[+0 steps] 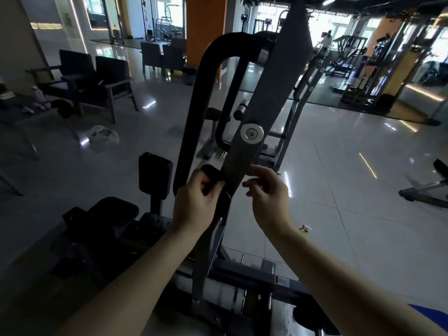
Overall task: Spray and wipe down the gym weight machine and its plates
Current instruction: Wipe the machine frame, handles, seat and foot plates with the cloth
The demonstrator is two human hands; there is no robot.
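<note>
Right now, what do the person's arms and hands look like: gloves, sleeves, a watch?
The left hand and right hand are ungloved. Both forearms show no sleeves, watch or band. A patch of blue fabric shows beside the right forearm; garment unclear.

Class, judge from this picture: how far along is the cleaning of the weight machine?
Done: the spray bottle sits on the floor, so spraying here seems over. In hand: the left hand holds a cloth on the grey arm; the right hand hovers beside it, empty. Left: probably the black handle and lower frame; no surface shows whether it was wiped.
</note>
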